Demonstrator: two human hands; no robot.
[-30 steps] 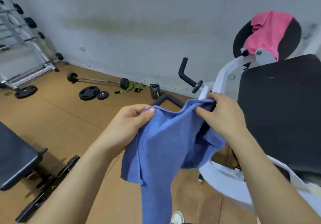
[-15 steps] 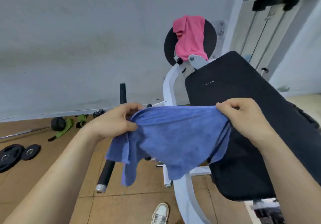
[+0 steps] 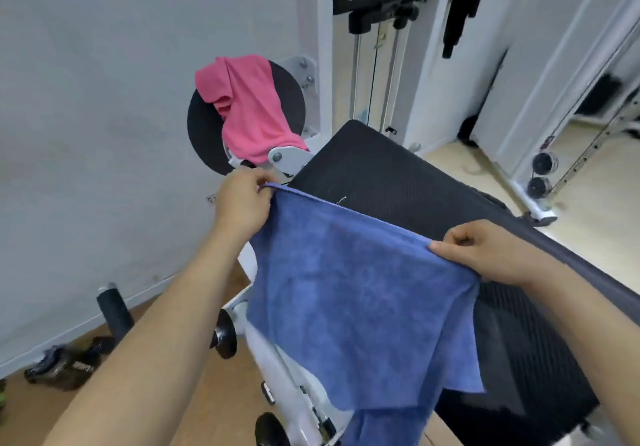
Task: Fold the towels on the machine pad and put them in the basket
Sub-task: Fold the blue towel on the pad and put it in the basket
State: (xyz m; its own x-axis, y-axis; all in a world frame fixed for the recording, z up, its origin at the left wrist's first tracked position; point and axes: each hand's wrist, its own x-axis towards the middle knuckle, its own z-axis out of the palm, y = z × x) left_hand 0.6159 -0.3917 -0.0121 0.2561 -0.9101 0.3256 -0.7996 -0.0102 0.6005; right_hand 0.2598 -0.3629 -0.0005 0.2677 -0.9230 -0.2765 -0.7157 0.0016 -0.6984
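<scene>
Two-handed, pinching the top corners of the blue towel (image 3: pixel 360 300), left hand (image 3: pixel 242 199) at 9 o'clock and right hand (image 3: pixel 485 251) at 3 o'clock, to hold it spread over the black pad (image 3: pixel 398 186), likely for laying flat before folding, with the pink towel (image 3: pixel 249 109) draped at 11 o'clock.

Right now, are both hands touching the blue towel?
Touching. The head view shows the left hand and right hand each pinching a top corner of the blue towel, stretched between them.
</scene>
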